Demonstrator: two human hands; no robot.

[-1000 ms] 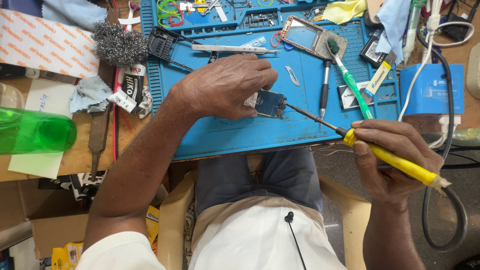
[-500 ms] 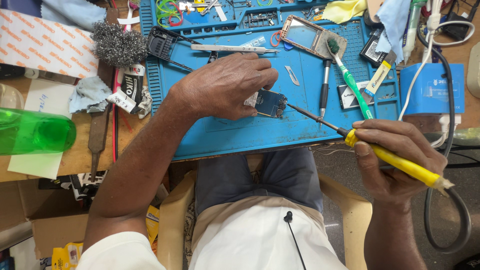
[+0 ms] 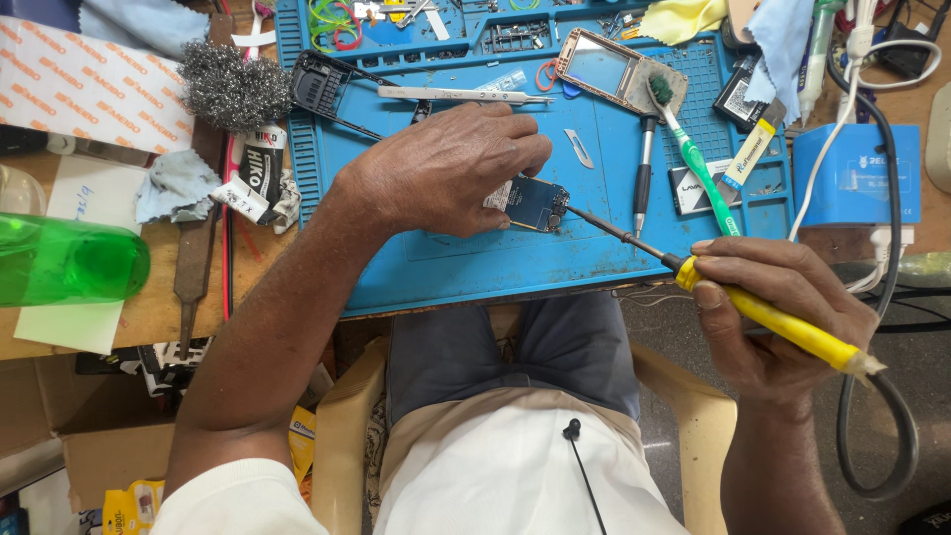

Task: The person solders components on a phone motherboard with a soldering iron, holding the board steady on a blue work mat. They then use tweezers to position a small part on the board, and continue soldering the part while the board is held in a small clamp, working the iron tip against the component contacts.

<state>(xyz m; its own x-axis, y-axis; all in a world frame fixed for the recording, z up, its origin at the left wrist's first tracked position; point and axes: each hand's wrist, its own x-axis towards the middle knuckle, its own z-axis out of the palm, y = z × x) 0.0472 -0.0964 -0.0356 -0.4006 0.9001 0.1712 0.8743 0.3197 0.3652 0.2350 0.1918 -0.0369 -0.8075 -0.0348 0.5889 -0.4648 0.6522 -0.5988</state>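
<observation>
left hand [image 3: 446, 168] fingers clamped on the small, fragile-looking blue circuit board [image 3: 535, 203] mid-frame on the blue silicone mat [image 3: 475, 267], best pinched by its edges, right hand [image 3: 783, 312] fingers wrapped round the yellow-handled soldering iron [image 3: 773, 319].

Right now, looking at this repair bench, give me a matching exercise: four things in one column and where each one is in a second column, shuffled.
Things:
1. soldering iron
2. circuit board
3. green bottle
4. steel wool

Places:
A. far left, lying on its side
B. under the left hand on the blue mat
C. in the right hand
D. upper left, just off the mat

Pairs: 1-C, 2-B, 3-A, 4-D
</observation>
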